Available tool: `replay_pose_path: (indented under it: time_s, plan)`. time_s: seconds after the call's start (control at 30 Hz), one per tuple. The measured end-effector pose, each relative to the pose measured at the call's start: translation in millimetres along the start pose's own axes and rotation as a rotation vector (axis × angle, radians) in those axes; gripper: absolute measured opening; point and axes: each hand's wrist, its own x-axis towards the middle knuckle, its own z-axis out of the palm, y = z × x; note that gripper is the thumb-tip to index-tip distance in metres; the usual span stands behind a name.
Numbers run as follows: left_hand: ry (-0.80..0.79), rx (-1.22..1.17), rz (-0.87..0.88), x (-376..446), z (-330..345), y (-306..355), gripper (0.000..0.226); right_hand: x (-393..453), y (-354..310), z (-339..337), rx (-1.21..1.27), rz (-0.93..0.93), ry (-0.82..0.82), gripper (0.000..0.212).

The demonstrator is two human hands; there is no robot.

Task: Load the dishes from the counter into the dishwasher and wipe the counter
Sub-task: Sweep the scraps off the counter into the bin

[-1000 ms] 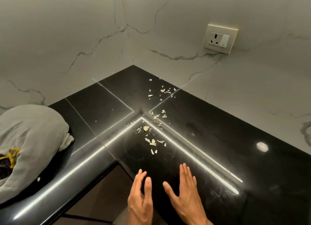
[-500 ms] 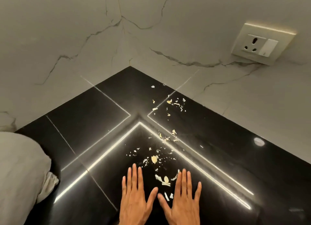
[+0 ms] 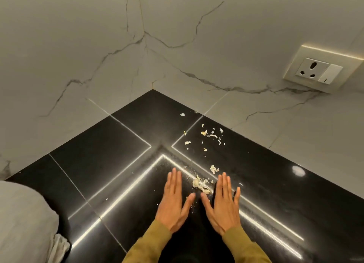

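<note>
— Where are we with the counter [image 3: 122, 144]?
— No dishes on it in view. My left hand [image 3: 174, 201] and right hand [image 3: 222, 205] lie flat near the front edge, fingers straight and together, holding nothing, a heap of scraps [image 3: 201, 185] between them.
— What's left?
— Loose flakes [image 3: 211, 134] towards the back corner. Wiping looks unfinished.

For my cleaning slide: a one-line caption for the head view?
Both hands, left and right, flat on the black counter, flank a pile of scraps.
</note>
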Motion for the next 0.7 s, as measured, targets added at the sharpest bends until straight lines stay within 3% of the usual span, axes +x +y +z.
replay_pose_path:
  time_s: [0.13, 0.27, 0.47, 0.6, 0.7]
  plan:
    - [0.173, 0.038, -0.262, -79.7, -16.3, -79.3, 0.098, -72.3, 34.7, 14.5, -0.031, 0.030, 0.098, 0.089]
    - [0.137, 0.188, -0.535, -98.8, -52.9, -159.5, 0.114, -108.3, 44.2, 31.0, 0.027, 0.062, 0.175, 0.082]
    - [0.150, 0.317, -0.448, -8.9, -61.6, -143.9, 0.102, -108.7, 39.6, 30.1, -0.090, 0.089, 0.154, 0.083]
    - [0.022, 0.285, -0.269, 62.6, -24.1, -62.5, 0.099, -108.8, 42.5, 28.0, -0.053, 0.085, 0.132, 0.085]
    - [-0.076, 0.233, -0.158, 63.0, 4.8, -0.1, 0.091, -104.4, 50.1, 29.1, -0.072, 0.085, 0.112, 0.087]
